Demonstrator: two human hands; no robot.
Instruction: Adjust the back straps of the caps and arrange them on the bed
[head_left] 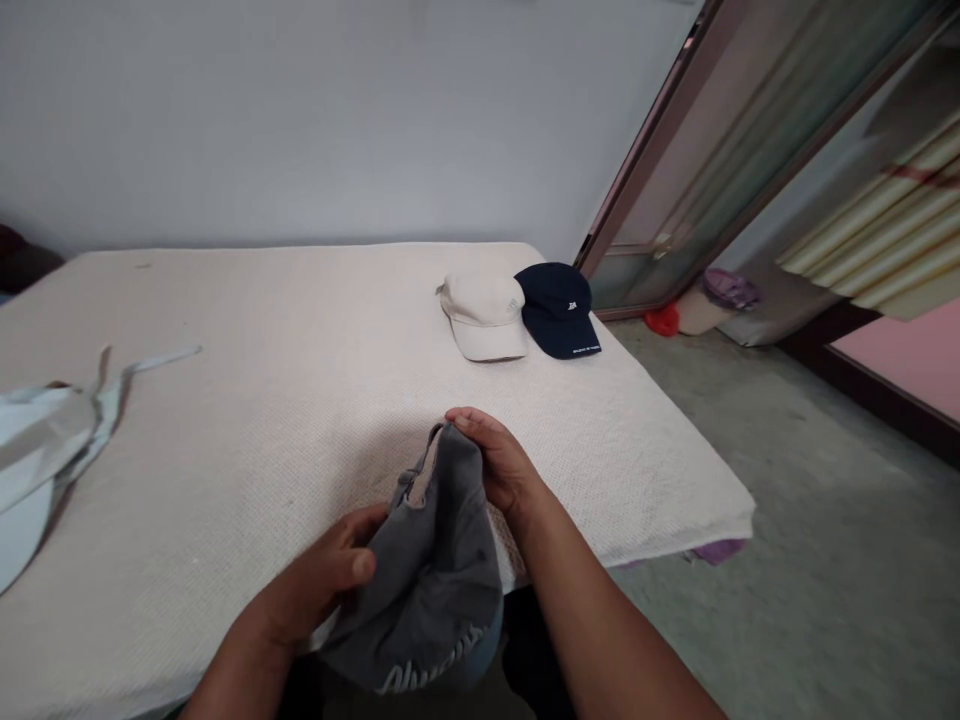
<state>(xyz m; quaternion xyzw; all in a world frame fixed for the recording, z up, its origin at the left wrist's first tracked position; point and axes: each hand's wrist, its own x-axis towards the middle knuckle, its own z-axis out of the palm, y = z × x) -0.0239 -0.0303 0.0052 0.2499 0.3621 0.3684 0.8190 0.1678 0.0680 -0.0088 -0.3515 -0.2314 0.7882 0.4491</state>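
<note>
A grey baseball cap (427, 570) with pale raised lettering is held between my two hands over the front edge of the bed. Its back opening points away from me, and the lettered front hangs low near my body. My right hand (499, 465) grips the cap's far right rim, thumb on top. On the left side, my left hand (341, 560) supports the crown with its thumb over the fabric and its other fingers partly hidden behind. Beyond them, a beige cap (486, 312) lies on the bed, touching a navy cap (556, 308) with small white marks.
A light quilted cover (247, 400) spreads over the bed. Pale blue hats with straps (45, 440) lie at the left edge. A wall (300, 120) stands behind. To the right are a glass door frame (652, 130), bags on the floor (720, 300) and a yellow curtain (885, 230).
</note>
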